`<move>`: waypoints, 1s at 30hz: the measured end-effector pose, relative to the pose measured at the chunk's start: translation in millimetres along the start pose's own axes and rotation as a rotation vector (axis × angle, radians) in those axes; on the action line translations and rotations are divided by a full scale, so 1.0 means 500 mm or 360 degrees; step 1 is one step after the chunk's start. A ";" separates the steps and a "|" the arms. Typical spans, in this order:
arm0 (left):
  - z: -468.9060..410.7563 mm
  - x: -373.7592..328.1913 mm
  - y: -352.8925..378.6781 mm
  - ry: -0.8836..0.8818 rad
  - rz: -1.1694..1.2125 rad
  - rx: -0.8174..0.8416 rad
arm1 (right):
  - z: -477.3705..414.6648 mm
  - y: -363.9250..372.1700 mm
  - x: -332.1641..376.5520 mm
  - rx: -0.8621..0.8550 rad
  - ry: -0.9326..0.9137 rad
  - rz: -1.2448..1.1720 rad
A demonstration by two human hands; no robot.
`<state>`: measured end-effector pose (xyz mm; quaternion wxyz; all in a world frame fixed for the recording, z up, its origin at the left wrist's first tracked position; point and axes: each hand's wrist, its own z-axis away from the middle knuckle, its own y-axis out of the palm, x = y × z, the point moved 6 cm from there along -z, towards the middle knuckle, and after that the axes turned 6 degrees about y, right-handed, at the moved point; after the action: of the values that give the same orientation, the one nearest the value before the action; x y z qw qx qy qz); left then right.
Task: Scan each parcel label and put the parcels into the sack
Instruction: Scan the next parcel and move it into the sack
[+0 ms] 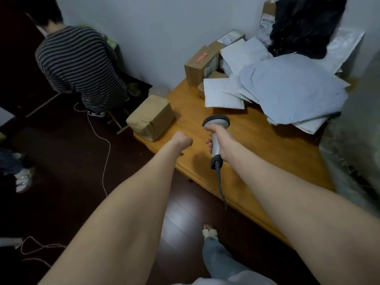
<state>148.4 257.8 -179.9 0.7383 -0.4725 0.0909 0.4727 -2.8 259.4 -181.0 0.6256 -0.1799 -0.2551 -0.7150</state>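
Head view: right hand (pixel 221 141) grips barcode scanner (pixel 216 120).

Both arms outstretched; left hand (pixel 182 140) fisted, right hand (pixel 223 141) gripping a scanner (pixel 216 120).

head view — worn high | faces forward and down | table (pixel 257 145) near | single view

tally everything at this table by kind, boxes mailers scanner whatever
brown boxes: 5 showing
grey mailers: 5 or more, overlapping
scanner, in right hand: 1
black bag: 1
total: 12 or more
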 end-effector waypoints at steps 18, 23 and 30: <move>-0.323 -0.172 -0.247 0.0402 -0.0465 -0.0208 | -0.162 0.179 0.169 -0.0125 -0.0016 -0.0301; -0.435 -0.123 -0.326 0.0097 -0.0798 -0.0227 | -0.205 0.260 0.180 -0.0075 -0.0005 -0.0303; -0.499 -0.108 -0.293 0.0254 -0.0951 0.0276 | -0.250 0.330 0.172 -0.0154 0.0095 -0.0288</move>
<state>311.9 13.7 -192.9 0.8725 -0.4491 0.0457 0.1871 154.3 102.3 -209.0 0.5563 -0.1648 -0.2168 -0.7851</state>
